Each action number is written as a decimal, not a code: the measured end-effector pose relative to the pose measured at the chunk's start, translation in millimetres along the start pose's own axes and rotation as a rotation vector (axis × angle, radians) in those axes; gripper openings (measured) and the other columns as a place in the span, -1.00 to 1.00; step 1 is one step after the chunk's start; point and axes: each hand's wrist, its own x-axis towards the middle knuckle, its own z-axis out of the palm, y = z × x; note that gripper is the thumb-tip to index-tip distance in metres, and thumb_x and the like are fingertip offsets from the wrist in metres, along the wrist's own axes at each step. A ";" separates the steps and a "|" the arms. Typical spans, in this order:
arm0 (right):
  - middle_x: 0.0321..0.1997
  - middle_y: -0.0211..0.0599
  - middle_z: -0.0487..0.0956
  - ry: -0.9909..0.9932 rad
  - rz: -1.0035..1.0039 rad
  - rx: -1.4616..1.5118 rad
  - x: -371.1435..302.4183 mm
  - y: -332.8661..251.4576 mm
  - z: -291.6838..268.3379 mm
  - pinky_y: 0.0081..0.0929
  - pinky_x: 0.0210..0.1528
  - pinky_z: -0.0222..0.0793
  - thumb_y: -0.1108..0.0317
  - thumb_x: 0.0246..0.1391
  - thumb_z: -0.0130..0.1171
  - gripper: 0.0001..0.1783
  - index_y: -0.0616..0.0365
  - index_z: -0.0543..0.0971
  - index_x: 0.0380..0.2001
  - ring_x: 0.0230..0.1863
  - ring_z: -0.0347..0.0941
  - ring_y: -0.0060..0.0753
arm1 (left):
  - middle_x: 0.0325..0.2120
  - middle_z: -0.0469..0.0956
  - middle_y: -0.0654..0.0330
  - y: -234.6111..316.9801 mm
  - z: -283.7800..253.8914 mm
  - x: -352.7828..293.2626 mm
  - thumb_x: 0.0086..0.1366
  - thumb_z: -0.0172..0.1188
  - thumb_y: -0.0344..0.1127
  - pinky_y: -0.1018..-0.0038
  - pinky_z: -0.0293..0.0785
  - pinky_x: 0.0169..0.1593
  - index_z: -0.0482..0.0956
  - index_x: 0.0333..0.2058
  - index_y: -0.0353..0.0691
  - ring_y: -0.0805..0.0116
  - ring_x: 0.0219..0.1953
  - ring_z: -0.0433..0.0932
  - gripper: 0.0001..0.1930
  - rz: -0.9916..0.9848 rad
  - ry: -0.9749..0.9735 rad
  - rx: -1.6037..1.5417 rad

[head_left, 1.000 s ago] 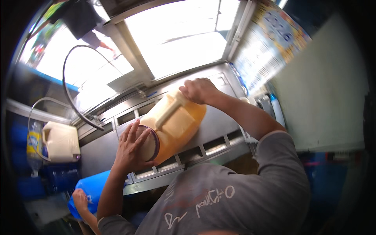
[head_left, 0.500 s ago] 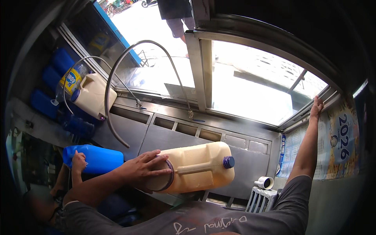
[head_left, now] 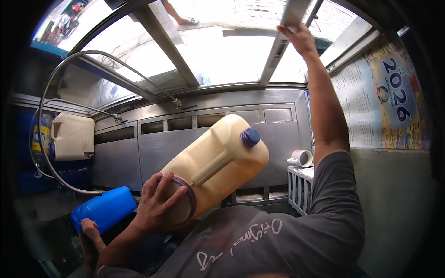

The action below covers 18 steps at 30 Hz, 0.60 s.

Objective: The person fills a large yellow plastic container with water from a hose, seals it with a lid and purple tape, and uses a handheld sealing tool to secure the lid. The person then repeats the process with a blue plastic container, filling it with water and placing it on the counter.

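Observation:
A large cream plastic jug (head_left: 241, 173) lies tilted against my front, its blue screw cap (head_left: 250, 137) pointing up and to the right. My left hand (head_left: 162, 197) holds it by the wide round end with the purple rim, fingers spread over and around it. My right arm stretches far forward. At its end, my right hand (head_left: 300, 39), slightly blurred, grips the metal upright of a sliding window (head_left: 276, 51). Part of the jug's underside is hidden by my shirt.
Another person's hand (head_left: 90, 228) holds a blue container (head_left: 104, 208) at the left. A second cream jug (head_left: 73, 136) stands beside a hose (head_left: 46, 92). A metal counter (head_left: 160, 160) runs below the window. A white mug (head_left: 302, 158) lies on a grey rack (head_left: 299, 178) at the right.
My right hand has moved left with the window upright, leaving a gap at the right. My view has turned. The jug's capped end has tipped upward in my left hand.

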 end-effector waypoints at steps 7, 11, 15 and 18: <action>0.13 -0.07 0.54 -0.119 0.101 -0.134 -11.9 -101.3 39.5 -0.18 0.17 0.39 -0.48 -0.05 0.17 -0.06 0.02 0.45 0.19 0.15 0.49 -0.12 | 0.28 0.14 -0.13 56.1 16.7 82.1 -0.26 0.53 0.14 -0.09 0.11 0.25 0.30 0.24 0.03 -0.27 0.27 0.13 0.02 -0.079 0.150 -0.013; 0.18 0.06 0.46 0.222 -0.155 0.467 -122.0 -91.6 -7.1 -0.26 0.21 0.32 0.00 0.23 0.14 -0.37 0.28 0.40 0.17 0.21 0.41 -0.15 | 0.24 0.18 -0.11 62.4 26.3 152.3 -0.28 0.52 0.15 -0.06 0.13 0.24 0.31 0.24 0.01 -0.21 0.25 0.17 0.04 -0.047 0.293 -0.043; 0.44 0.19 0.02 0.233 0.212 0.442 -319.3 -117.4 -8.3 -0.02 0.42 -0.05 -0.12 0.18 0.18 0.00 0.29 -0.05 0.38 0.43 0.01 0.09 | 0.19 0.26 -0.10 74.5 30.7 235.2 -0.27 0.49 0.20 -0.03 0.19 0.20 0.36 0.21 -0.02 -0.18 0.20 0.24 0.01 -0.054 0.396 -0.026; 0.47 0.20 -0.10 0.140 0.211 0.199 -352.3 -128.3 31.8 -0.01 0.47 -0.17 -0.20 -0.06 0.38 0.28 0.30 -0.16 0.40 0.47 -0.11 0.15 | 0.15 0.34 -0.15 86.7 26.5 304.1 -0.19 0.42 0.33 -0.02 0.21 0.20 0.41 0.20 -0.06 -0.16 0.15 0.32 -0.02 -0.146 0.325 -0.047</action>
